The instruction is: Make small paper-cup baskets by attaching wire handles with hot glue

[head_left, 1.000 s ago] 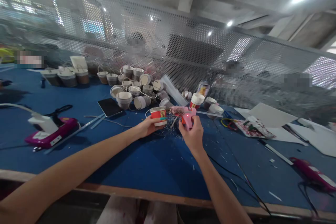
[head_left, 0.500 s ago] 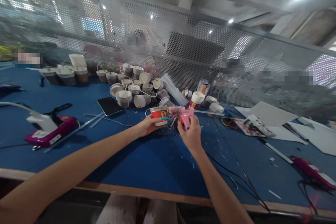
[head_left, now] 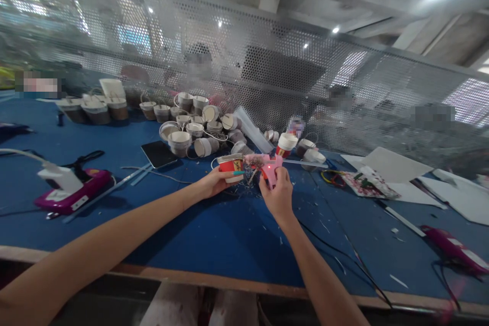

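Note:
My left hand point(head_left: 214, 183) grips a small red paper cup point(head_left: 231, 166) with a white rim, held just above the blue table. My right hand point(head_left: 279, 194) is wrapped round the handle of a pink glue gun point(head_left: 269, 168), whose nozzle points left at the cup's side. A black cord point(head_left: 336, 252) trails from the gun back across the table to the right. Thin glue strands and scraps lie on the table under both hands.
A heap of several white paper cups point(head_left: 198, 130) lies behind the hands, beside a dark phone point(head_left: 158, 154). A magenta glue gun point(head_left: 71, 196) rests at left, another magenta glue gun point(head_left: 454, 254) at right. White card sheets point(head_left: 397, 173) lie at right. A perforated metal screen point(head_left: 267, 76) backs the table.
Both hands and the cup have barely shifted; the view has drifted slightly. The glue gun stays against the cup.

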### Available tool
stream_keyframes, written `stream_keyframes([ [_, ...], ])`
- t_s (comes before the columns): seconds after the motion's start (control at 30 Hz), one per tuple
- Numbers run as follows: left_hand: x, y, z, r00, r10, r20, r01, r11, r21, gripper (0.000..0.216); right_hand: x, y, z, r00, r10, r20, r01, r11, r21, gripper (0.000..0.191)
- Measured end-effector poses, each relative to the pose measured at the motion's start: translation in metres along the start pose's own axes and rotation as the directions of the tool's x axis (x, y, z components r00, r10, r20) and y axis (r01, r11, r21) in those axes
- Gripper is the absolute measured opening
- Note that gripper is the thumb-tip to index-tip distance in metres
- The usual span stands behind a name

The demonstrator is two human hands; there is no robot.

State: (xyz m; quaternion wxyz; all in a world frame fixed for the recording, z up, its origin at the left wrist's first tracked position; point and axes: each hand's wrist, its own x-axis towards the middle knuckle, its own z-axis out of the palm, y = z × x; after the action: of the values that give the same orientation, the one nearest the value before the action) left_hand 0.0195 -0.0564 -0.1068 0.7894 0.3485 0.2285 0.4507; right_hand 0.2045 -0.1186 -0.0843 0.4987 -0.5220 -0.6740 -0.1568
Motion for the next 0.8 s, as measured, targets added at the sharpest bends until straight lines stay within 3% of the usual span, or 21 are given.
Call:
stream_keyframes([
  [0.8,-0.0013,0.0046,-0.0013,1.000,-0.003,0.023,0.003,1.000,-0.001,0.036,0.0010,0.0033,-0.0016,0.999,0.047,-0.028,-0.047,0.999,-0.013,0.014],
])
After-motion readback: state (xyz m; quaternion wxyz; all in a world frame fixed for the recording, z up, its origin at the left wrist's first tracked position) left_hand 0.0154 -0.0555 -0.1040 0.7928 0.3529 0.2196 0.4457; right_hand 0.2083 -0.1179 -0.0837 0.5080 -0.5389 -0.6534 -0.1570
